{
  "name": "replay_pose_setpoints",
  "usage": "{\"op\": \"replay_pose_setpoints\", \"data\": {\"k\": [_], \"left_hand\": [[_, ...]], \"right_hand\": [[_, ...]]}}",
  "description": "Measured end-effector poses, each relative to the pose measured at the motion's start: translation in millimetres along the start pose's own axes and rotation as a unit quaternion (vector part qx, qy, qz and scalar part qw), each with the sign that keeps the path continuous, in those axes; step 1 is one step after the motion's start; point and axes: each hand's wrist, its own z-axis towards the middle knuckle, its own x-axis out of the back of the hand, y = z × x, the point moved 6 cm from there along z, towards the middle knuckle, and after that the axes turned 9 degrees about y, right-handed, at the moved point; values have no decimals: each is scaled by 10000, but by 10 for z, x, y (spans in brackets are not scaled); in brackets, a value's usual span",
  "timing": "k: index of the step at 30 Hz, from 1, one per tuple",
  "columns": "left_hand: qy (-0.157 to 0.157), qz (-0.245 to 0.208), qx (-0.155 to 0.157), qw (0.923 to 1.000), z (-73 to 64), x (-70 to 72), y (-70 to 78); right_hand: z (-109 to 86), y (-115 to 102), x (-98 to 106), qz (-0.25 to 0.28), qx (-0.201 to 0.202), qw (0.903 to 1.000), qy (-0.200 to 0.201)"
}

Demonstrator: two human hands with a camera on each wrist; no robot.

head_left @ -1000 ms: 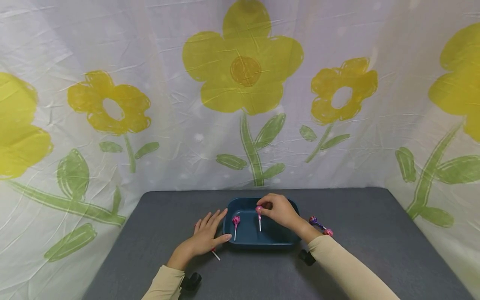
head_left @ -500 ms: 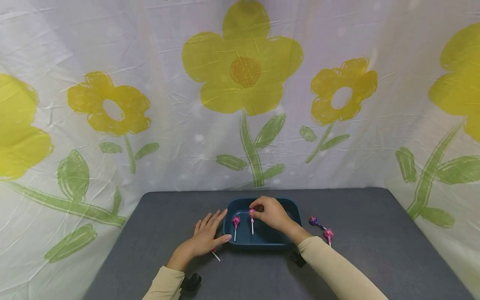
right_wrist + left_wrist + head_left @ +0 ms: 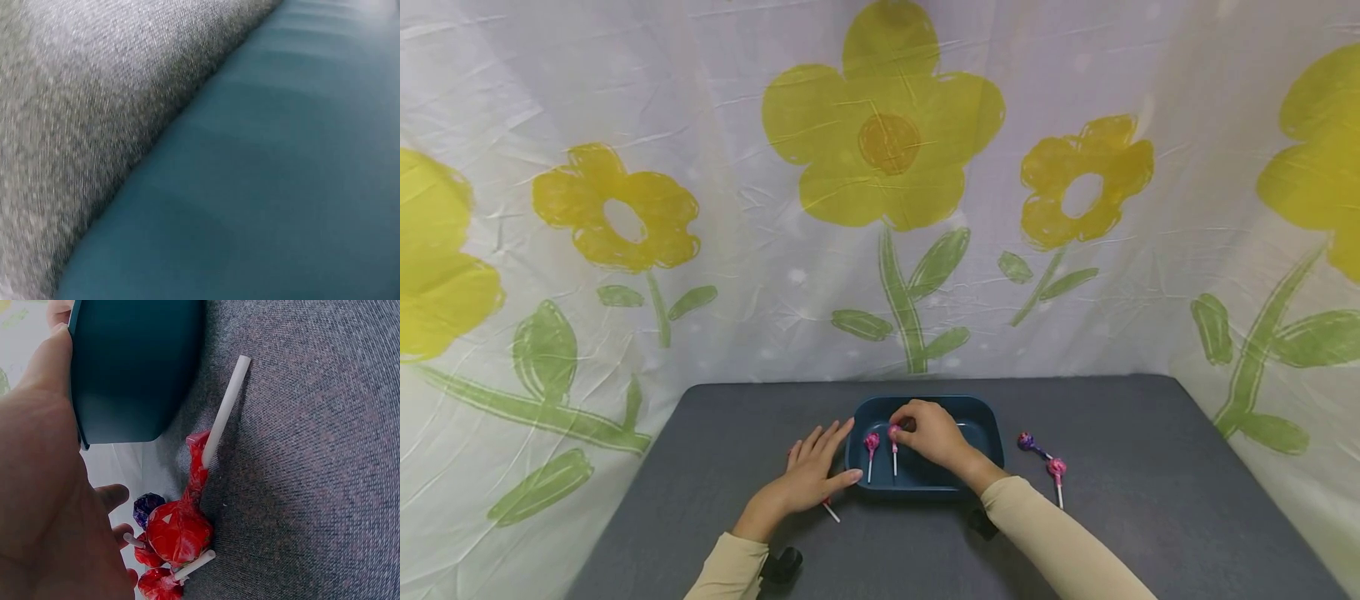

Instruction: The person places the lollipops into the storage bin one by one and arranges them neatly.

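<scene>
Flowered cloth hangs beyond my hands, yellow blooms on white, and a dark grey table spreads beneath them. My right hand pinches a pink lollipop by its wrapped head, thumb against fingers, the white stick pointing back toward me. It is within the blue tray; whether it touches the floor of it I cannot tell. Just left of my right hand, a second pink lollipop lies in the tray, its stick also toward me. My left hand is spread, fingers straight, at the tray's left end, thumb touching the rim. Under my left palm a red lollipop rests on the table, stick poking out on the thumb side; past it, near my fingertips, sit two more red lollipops and a dark purple one. Right of my right hand, outside the tray, a blue-purple lollipop and a third pink lollipop lie close together. Beige sleeves cover both my arms
</scene>
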Motion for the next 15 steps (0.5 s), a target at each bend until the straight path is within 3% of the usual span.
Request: {"op": "replay_pose_setpoints", "data": {"k": [6,15], "left_hand": [[127,-15,-171,9998,-23,16,31],[-9,-11,58,10000,-5,-17,-20]], "right_hand": [[-9,-6,-43,49,-28,10000,50],[-14,-23,-108,-50,-80,9999,55]]}}
